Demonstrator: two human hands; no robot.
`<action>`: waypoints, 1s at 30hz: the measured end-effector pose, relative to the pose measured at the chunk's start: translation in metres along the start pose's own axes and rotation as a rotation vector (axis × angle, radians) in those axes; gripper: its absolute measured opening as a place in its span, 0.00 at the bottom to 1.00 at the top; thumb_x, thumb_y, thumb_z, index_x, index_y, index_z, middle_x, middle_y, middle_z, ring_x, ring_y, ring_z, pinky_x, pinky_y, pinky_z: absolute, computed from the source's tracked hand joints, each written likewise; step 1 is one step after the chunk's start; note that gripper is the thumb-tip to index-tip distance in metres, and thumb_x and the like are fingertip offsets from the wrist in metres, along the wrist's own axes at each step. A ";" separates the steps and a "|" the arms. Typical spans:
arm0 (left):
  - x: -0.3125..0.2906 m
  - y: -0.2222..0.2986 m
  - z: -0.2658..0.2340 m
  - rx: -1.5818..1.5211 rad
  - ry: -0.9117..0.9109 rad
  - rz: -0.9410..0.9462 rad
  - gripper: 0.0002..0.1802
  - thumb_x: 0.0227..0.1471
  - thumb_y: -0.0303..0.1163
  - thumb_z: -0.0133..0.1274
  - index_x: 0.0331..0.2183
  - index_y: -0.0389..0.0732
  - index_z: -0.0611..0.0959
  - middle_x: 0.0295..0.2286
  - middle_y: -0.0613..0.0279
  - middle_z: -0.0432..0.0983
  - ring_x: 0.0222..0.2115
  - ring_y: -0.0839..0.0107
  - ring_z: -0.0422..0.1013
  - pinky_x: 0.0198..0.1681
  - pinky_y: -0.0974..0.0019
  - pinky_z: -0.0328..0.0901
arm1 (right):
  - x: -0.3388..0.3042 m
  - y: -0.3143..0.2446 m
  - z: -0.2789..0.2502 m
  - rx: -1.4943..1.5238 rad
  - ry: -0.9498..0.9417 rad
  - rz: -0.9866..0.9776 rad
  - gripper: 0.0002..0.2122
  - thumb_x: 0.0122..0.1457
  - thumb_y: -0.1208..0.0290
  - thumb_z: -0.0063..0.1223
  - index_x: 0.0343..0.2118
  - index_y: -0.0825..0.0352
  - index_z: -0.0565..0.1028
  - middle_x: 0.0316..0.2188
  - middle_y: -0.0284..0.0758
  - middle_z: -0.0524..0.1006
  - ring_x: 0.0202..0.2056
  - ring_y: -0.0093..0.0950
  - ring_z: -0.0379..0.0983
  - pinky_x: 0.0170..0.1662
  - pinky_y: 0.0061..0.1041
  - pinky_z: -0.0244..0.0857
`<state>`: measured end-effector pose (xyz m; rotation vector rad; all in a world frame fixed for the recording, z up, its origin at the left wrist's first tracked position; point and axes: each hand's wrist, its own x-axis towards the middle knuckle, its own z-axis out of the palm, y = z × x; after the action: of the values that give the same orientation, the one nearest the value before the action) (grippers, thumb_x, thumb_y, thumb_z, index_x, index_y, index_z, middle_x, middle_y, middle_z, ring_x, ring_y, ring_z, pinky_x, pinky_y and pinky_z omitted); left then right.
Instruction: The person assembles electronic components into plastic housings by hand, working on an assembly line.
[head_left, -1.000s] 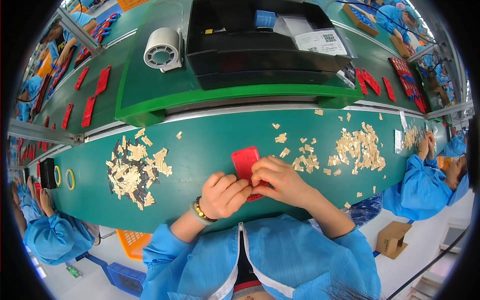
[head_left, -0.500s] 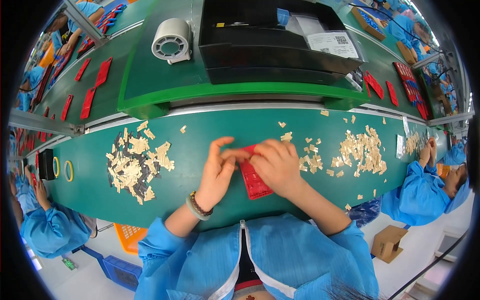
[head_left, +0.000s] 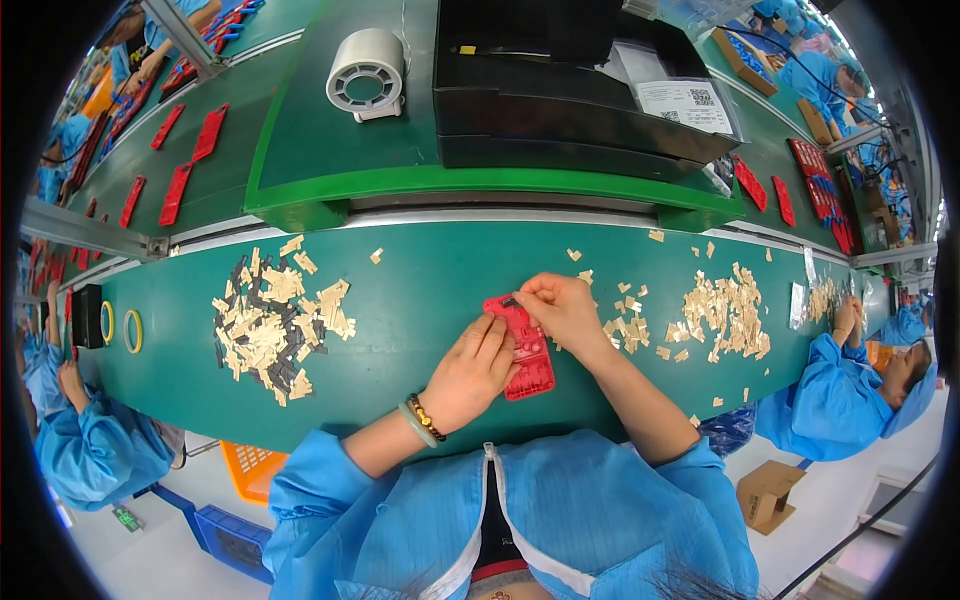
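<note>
Observe red casing (head_left: 529, 350) lying on green worktop (head_left: 410, 275), moulded face up, long side running away from the wearer. Note small dark piece (head_left: 511, 301) at the far end of the casing. Find right hand (head_left: 562, 308) over the far right corner of the casing, thumb and forefinger pinched narrow on the dark piece. Cannot tell whether seated in the casing or only touching. Find left hand (head_left: 472, 368) along the left edge of the casing, fingers together and laid over the edge. Cannot tell whether gripping or merely pressing, with thumb hidden. Record beaded bracelet (head_left: 427, 418) and pale bangle (head_left: 416, 428) on the left wrist, below and left of the casing.

Note scattered gold pieces (head_left: 628, 332) near the casing on the right, and larger gold heap (head_left: 725, 312) farther right. Record mixed heap (head_left: 270, 325) of gold and black pieces well left of the casing, with yellow rings (head_left: 133, 332) beyond on the same side. See black tray (head_left: 570, 145) beyond the casing, and white cylinder (head_left: 366, 75) beyond and to the left. Note blue-clad co-worker (head_left: 835, 390) far right of the casing.
</note>
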<state>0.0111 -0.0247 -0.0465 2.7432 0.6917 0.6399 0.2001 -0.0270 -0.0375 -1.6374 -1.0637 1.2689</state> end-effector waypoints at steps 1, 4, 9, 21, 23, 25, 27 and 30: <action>0.000 0.000 0.000 -0.013 0.003 -0.008 0.22 0.46 0.35 0.59 0.41 0.30 0.77 0.46 0.47 0.68 0.51 0.52 0.64 0.51 0.57 0.66 | 0.000 -0.001 0.001 -0.009 0.008 0.005 0.06 0.58 0.76 0.54 0.28 0.73 0.74 0.17 0.30 0.74 0.17 0.15 0.66 0.20 0.17 0.60; 0.002 0.000 -0.002 -0.033 0.005 -0.018 0.22 0.46 0.35 0.59 0.41 0.31 0.78 0.46 0.47 0.68 0.51 0.53 0.64 0.49 0.58 0.67 | 0.002 0.010 0.004 -0.073 0.044 -0.061 0.06 0.57 0.76 0.54 0.27 0.73 0.75 0.16 0.31 0.75 0.17 0.15 0.67 0.20 0.18 0.60; 0.002 -0.001 -0.001 -0.063 0.011 -0.053 0.22 0.45 0.35 0.59 0.41 0.32 0.78 0.46 0.48 0.67 0.50 0.54 0.65 0.48 0.59 0.68 | 0.001 0.010 0.005 -0.113 0.059 -0.066 0.04 0.57 0.78 0.55 0.28 0.73 0.74 0.17 0.30 0.74 0.18 0.14 0.67 0.20 0.15 0.60; 0.002 -0.001 0.001 -0.093 0.022 -0.071 0.21 0.45 0.34 0.59 0.40 0.32 0.77 0.46 0.49 0.67 0.49 0.54 0.65 0.47 0.59 0.68 | 0.000 0.013 0.008 -0.101 0.091 -0.079 0.05 0.56 0.75 0.55 0.28 0.73 0.76 0.17 0.33 0.77 0.18 0.14 0.68 0.21 0.19 0.62; 0.002 -0.001 0.000 -0.112 0.015 -0.081 0.21 0.46 0.34 0.59 0.40 0.31 0.77 0.47 0.49 0.66 0.49 0.54 0.64 0.47 0.58 0.68 | 0.000 0.012 0.008 -0.105 0.084 -0.076 0.05 0.56 0.75 0.55 0.28 0.73 0.76 0.17 0.33 0.77 0.18 0.14 0.68 0.21 0.19 0.62; 0.004 -0.001 -0.002 -0.112 0.017 -0.075 0.20 0.46 0.33 0.59 0.40 0.32 0.77 0.47 0.48 0.66 0.49 0.53 0.65 0.48 0.58 0.67 | 0.000 0.010 0.007 -0.117 0.075 -0.074 0.05 0.56 0.76 0.55 0.28 0.73 0.76 0.18 0.34 0.78 0.19 0.15 0.69 0.21 0.19 0.62; 0.006 -0.001 -0.003 -0.112 0.017 -0.069 0.20 0.46 0.33 0.59 0.39 0.32 0.77 0.48 0.48 0.66 0.48 0.53 0.65 0.48 0.58 0.67 | 0.001 0.013 0.006 -0.163 0.084 -0.111 0.06 0.55 0.75 0.56 0.28 0.73 0.76 0.18 0.35 0.77 0.18 0.18 0.70 0.22 0.20 0.63; 0.011 -0.003 -0.005 -0.116 -0.007 -0.046 0.18 0.44 0.33 0.59 0.37 0.33 0.76 0.48 0.46 0.66 0.48 0.52 0.65 0.48 0.56 0.66 | -0.003 0.002 0.007 -0.452 0.144 -0.305 0.07 0.53 0.72 0.57 0.29 0.71 0.77 0.17 0.35 0.76 0.18 0.24 0.72 0.22 0.23 0.65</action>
<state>0.0157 -0.0160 -0.0390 2.6144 0.6915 0.6395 0.1934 -0.0298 -0.0398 -1.7717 -1.5189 0.7328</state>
